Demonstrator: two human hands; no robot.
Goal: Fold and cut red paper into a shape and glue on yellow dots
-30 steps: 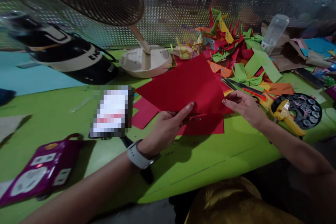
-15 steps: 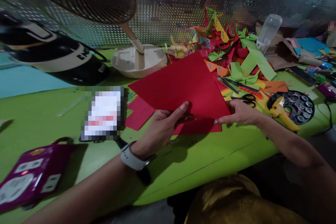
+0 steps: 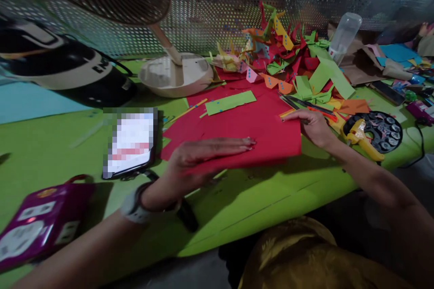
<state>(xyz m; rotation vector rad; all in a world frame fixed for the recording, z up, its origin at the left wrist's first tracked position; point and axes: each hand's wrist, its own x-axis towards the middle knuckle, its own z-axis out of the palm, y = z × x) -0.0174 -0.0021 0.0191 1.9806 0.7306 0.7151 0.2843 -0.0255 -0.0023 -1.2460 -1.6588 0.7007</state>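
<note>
A red sheet of paper (image 3: 237, 122) lies over the green table, its near edge slightly bent. My left hand (image 3: 206, 153) rests flat along its near part, fingers stretched out and together. At the sheet's right side, my right hand (image 3: 313, 127) grips the edge, its fingertips over the paper; the thumb is hard to make out. A light green paper strip (image 3: 230, 102) with blue dots lies across the red paper's far part. Beside my right hand are scissors (image 3: 308, 104) with dark blades, partly covered by paper scraps.
A phone (image 3: 130, 144) lies left of the paper, near a purple power strip box (image 3: 44, 221). Behind stand a fan base (image 3: 176, 76) and a black cylinder-shaped appliance (image 3: 98, 72). Folded coloured papers (image 3: 288, 49) are heaped at the back. A yellow glue gun (image 3: 364, 140) lies right.
The raised red sheet has come down onto the table, uncovering the green strip. My left hand has gone from pinching it to lying flat; my right hand has moved slightly away from me.
</note>
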